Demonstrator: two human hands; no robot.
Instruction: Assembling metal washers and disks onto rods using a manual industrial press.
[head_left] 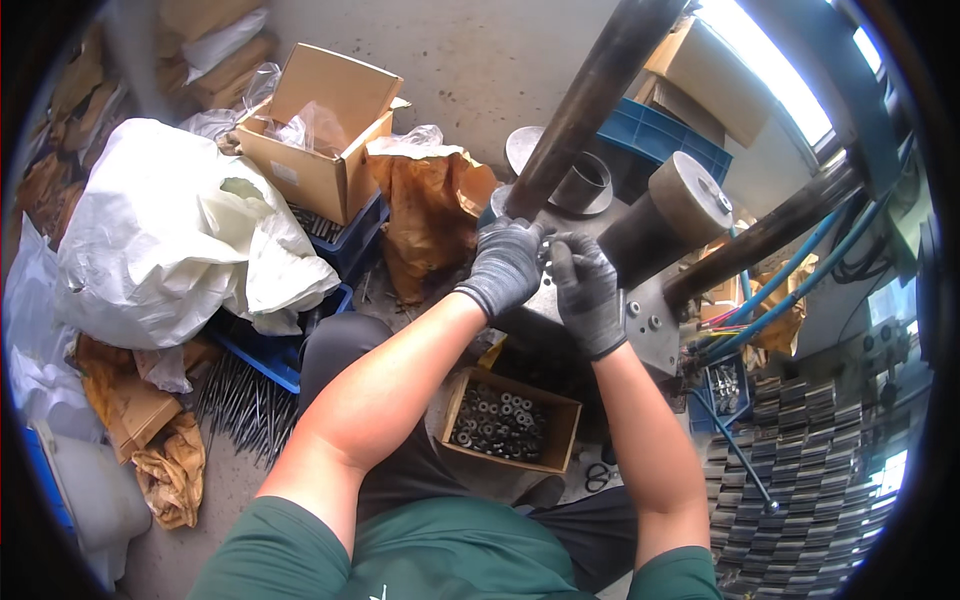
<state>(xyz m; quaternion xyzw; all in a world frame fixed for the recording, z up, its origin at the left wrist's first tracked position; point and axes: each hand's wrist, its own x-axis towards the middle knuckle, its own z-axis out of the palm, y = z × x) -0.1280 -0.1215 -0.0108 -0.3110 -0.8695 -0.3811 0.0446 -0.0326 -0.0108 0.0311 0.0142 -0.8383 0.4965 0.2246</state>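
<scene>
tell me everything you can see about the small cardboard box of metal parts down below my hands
The small cardboard box is brown, shallow and open-topped, its flaps gone or folded out of sight. It holds a loose heap of small grey metal rings, like nuts or washers, filling the bottom. It sits tilted by the person's lap, below the left hand and right hand, neither touching it. Its far edge lies in shadow.

Matt knit gloves; dull metal washers, probably steel, in a rough cardboard box.
</scene>
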